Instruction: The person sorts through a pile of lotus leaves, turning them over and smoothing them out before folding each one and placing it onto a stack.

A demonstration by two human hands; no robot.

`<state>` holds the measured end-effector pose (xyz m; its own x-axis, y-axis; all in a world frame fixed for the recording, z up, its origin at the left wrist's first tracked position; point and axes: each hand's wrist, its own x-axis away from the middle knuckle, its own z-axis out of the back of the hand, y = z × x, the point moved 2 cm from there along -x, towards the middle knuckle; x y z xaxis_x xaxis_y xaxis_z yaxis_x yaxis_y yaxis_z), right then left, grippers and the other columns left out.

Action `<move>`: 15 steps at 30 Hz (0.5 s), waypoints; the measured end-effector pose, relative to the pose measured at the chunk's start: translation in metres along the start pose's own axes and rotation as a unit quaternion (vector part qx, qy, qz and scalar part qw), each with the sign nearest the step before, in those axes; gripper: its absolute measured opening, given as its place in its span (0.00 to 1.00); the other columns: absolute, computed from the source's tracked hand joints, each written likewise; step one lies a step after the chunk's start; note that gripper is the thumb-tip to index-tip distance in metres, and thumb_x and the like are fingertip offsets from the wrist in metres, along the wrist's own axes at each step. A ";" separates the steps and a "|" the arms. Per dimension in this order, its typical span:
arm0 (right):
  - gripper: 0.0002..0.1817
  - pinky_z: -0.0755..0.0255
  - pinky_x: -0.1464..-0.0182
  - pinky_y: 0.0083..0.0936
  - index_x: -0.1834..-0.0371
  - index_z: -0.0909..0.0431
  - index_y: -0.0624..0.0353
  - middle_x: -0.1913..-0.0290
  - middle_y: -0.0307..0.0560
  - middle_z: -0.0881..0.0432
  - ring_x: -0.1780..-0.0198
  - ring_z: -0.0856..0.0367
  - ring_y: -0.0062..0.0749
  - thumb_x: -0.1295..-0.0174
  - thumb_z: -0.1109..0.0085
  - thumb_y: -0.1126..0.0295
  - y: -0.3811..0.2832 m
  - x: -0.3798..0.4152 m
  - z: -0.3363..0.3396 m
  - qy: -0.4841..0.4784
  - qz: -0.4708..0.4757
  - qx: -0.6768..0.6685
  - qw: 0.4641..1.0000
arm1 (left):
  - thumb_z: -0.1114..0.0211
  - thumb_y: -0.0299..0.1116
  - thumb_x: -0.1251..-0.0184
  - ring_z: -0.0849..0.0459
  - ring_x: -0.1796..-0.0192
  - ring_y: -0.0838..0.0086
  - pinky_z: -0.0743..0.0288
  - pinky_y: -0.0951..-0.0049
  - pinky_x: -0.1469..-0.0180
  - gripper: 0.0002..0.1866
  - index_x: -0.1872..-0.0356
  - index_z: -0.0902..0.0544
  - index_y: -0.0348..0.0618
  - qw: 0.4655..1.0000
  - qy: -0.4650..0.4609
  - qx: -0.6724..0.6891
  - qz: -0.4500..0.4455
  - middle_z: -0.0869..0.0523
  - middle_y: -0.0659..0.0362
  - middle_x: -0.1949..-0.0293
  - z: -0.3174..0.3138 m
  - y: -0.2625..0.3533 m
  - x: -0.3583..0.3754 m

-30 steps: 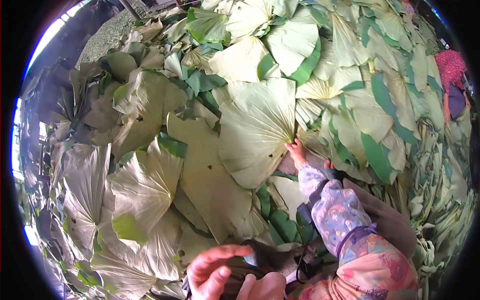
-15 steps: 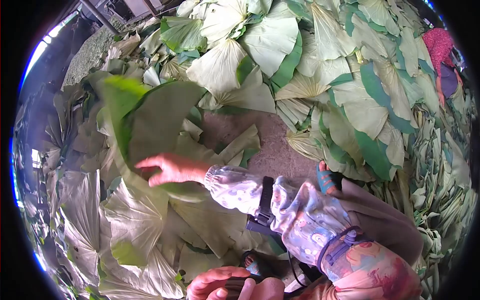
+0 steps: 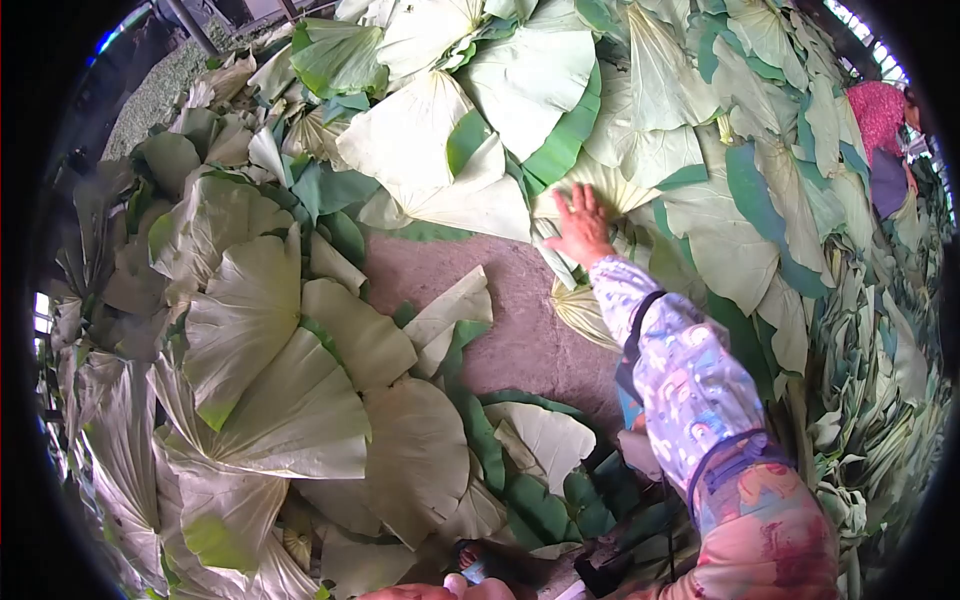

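Note:
My right hand (image 3: 582,228), in a patterned sleeve, reaches forward with its fingers spread over a pale lotus leaf (image 3: 622,188) at the lower edge of the far heap. The fingers lie on or just above that leaf; nothing is gripped. Folded pale and green lotus leaves overlap around it. Only a sliver of my left hand (image 3: 408,593) shows at the bottom edge, and its fingers are mostly cut off. Nearer to that side, a fan-shaped lotus leaf (image 3: 295,415) lies on the left pile.
Bare concrete floor (image 3: 530,335) shows between the leaf piles. On the right, another person in a red top (image 3: 876,115) is beside a dense mass of leaf strips (image 3: 890,400). A heap of shredded greenery (image 3: 150,95) lies at the far left.
My right hand has moved from the left pile forward and right to the far heap. The leaf raised at the left is down on the pile. My left hand has dropped mostly out of view.

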<state>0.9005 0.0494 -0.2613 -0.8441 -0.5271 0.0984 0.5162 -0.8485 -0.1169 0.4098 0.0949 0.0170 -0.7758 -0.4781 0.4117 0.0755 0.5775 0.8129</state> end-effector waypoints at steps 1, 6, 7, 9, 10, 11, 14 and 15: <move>0.56 0.68 0.30 0.45 0.30 0.58 0.45 0.29 0.53 0.67 0.28 0.71 0.49 0.61 0.31 0.48 -0.008 0.006 -0.008 -0.024 0.002 -0.015 1.000 | 0.41 0.27 0.40 0.25 0.49 0.56 0.35 0.54 0.43 0.14 0.53 0.26 0.37 1.000 -0.005 -0.009 0.010 0.23 0.48 0.53 -0.001 -0.001 -0.004; 0.50 0.56 0.32 0.43 0.32 0.52 0.41 0.29 0.46 0.58 0.29 0.62 0.45 0.59 0.30 0.57 0.000 0.017 -0.042 0.044 0.077 -0.020 0.996 | 0.41 0.29 0.39 0.25 0.48 0.56 0.34 0.57 0.44 0.14 0.53 0.27 0.37 0.997 -0.011 -0.055 0.052 0.23 0.46 0.53 -0.005 -0.008 -0.011; 0.48 0.53 0.32 0.42 0.32 0.50 0.41 0.29 0.45 0.56 0.29 0.59 0.44 0.58 0.30 0.60 0.007 0.014 -0.041 0.071 0.087 -0.020 0.993 | 0.41 0.29 0.39 0.25 0.48 0.56 0.34 0.57 0.44 0.14 0.53 0.27 0.37 0.996 -0.009 -0.061 0.057 0.23 0.45 0.53 -0.008 -0.008 -0.012; 0.39 0.49 0.34 0.37 0.34 0.45 0.43 0.31 0.45 0.51 0.30 0.54 0.43 0.51 0.40 0.70 0.021 0.009 -0.043 0.097 0.103 0.022 0.990 | 0.41 0.29 0.39 0.25 0.48 0.57 0.34 0.59 0.44 0.14 0.53 0.27 0.36 0.994 0.019 -0.076 0.075 0.23 0.45 0.52 -0.011 -0.008 -0.012; 0.34 0.48 0.35 0.38 0.35 0.43 0.44 0.31 0.45 0.49 0.31 0.51 0.43 0.48 0.46 0.71 0.027 0.003 -0.046 0.140 0.104 0.036 0.984 | 0.41 0.29 0.39 0.25 0.48 0.57 0.33 0.59 0.44 0.14 0.54 0.27 0.36 0.992 0.032 -0.085 0.085 0.23 0.45 0.52 -0.013 -0.009 -0.012; 0.29 0.46 0.37 0.38 0.37 0.40 0.44 0.32 0.46 0.46 0.32 0.49 0.43 0.45 0.52 0.72 0.031 -0.002 -0.049 0.183 0.104 0.048 0.976 | 0.41 0.29 0.40 0.24 0.48 0.57 0.33 0.60 0.44 0.14 0.54 0.27 0.36 0.992 0.033 -0.086 0.086 0.23 0.45 0.52 -0.015 -0.011 -0.013; 0.20 0.35 0.48 0.36 0.45 0.32 0.51 0.45 0.45 0.31 0.42 0.34 0.39 0.42 0.59 0.70 0.038 -0.015 -0.051 0.162 0.078 0.076 0.981 | 0.40 0.30 0.40 0.24 0.48 0.58 0.33 0.61 0.44 0.15 0.54 0.26 0.35 0.990 0.039 -0.100 0.093 0.23 0.45 0.51 -0.019 -0.013 -0.013; 0.18 0.33 0.51 0.36 0.47 0.30 0.52 0.49 0.45 0.28 0.45 0.31 0.38 0.42 0.58 0.69 0.040 -0.022 -0.050 0.120 0.066 0.076 0.988 | 0.41 0.30 0.40 0.24 0.48 0.58 0.33 0.61 0.43 0.15 0.54 0.26 0.35 0.990 0.040 -0.097 0.094 0.23 0.46 0.51 -0.019 -0.012 -0.014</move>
<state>0.9328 0.0297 -0.3173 -0.7686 -0.6224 -0.1477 0.6242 -0.7802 0.0393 0.4312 0.0820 0.0089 -0.6846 -0.4295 0.5889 0.3393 0.5272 0.7790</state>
